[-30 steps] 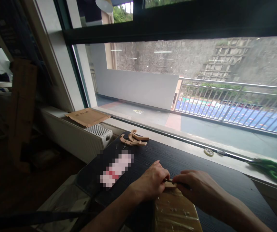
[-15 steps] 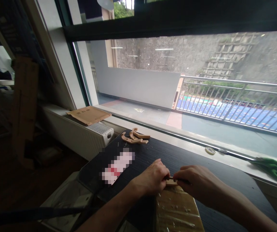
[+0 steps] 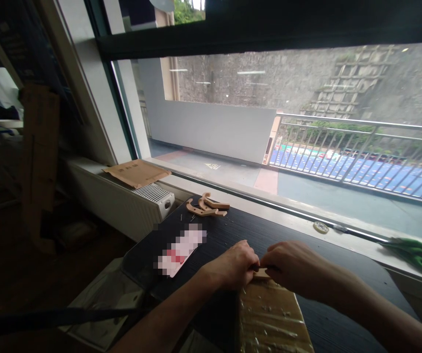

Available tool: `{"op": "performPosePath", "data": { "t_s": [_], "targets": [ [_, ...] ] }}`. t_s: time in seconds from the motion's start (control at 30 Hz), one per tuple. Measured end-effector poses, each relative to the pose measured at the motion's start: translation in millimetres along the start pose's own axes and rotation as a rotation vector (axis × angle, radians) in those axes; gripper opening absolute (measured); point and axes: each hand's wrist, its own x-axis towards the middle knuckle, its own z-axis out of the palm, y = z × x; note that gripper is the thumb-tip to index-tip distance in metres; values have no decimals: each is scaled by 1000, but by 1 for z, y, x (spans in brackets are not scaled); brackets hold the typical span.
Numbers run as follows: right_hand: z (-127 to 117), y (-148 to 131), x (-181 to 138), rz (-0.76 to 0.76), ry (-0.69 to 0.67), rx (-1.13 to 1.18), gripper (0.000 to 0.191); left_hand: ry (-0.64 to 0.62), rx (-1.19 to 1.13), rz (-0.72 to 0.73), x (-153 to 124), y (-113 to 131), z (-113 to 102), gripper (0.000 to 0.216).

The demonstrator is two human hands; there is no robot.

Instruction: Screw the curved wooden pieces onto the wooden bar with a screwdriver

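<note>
My left hand (image 3: 238, 264) is closed, its fingers curled down at the far end of a brown box wrapped in clear tape (image 3: 273, 318). Close on its right, my right hand (image 3: 292, 267) is closed too, with a thin dark rod (image 3: 263, 267) running from its fingers toward the left hand. What the left fingers grip is hidden behind the hand. A pale wooden piece (image 3: 262, 275) shows just below the rod, over the box's far edge. Several curved wooden hooks (image 3: 205, 208) lie in a pile at the back of the black table (image 3: 248, 230).
A pink-and-white packet (image 3: 181, 250) lies left on the table, with small screws (image 3: 192, 218) near the hooks. Along the window sill are a tape roll (image 3: 320, 227) and a green cloth (image 3: 417, 257). A brown envelope (image 3: 137, 172) rests on the radiator (image 3: 122, 201).
The right hand has moved slightly left, closer to the left hand, and its wrist has turned. Less of the thin rod shows between them. The left hand is nearly still.
</note>
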Motion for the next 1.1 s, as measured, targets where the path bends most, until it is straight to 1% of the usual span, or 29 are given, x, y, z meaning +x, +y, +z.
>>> {"op": "performPosePath", "data": {
  "t_s": [0.2, 0.33, 0.47, 0.6, 0.77, 1.1],
  "targets": [
    [-14, -4, 6, 0, -41, -11, 25, -4, 45, 28, 1, -2, 0, 13],
    [-18, -8, 7, 11, -50, -37, 24, -5, 74, 29, 1, -1, -2, 12],
    [-17, -6, 5, 16, -42, -49, 25, 12, 118, -15, -2, 0, -3, 5],
    [-16, -5, 6, 4, -38, -46, 26, 5, 157, -88, -6, 2, -2, 3],
    [-19, -9, 7, 3, -60, -43, 23, -23, 122, -76, -7, 1, -2, 12],
    [-19, -8, 7, 13, -82, -66, 23, -68, 47, -89, -7, 0, -5, 4]
  ]
}}
